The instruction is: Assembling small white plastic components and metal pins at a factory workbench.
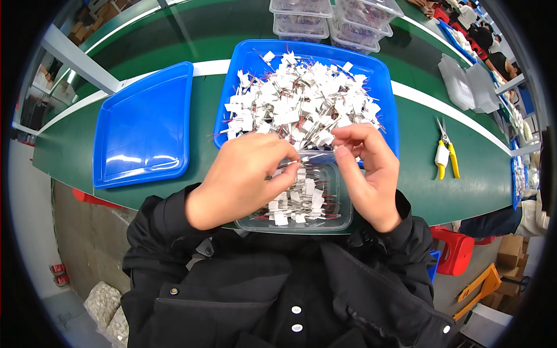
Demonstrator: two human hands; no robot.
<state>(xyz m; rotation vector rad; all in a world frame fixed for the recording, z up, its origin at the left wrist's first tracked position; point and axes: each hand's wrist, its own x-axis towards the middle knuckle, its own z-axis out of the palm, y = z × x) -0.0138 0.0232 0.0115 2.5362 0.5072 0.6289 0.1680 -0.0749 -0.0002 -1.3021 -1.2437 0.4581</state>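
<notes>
A clear plastic box [343,217] stands at the table's near edge, with several white-tagged, thin-wired parts [299,197] lying in it. Right behind it, a blue tray [380,75] carries a heap of similar white-tagged parts [296,98] with red and dark wires and slim metallic pieces. My left hand [241,177] is over the box's left side, thumb and forefinger pinched close together. Over its far right corner, my right hand [371,174] also pinches, near the heap. Whatever small thing sits between the fingertips of either hand is too small to make out.
An unfilled blue tray [142,127] lies at the left. Yellow-handled pliers [445,151] rest at the right. Stacked clear boxes [331,23] stand at the back, and clear containers [467,81] at the back right. A red stool [452,249] is below the table's right edge.
</notes>
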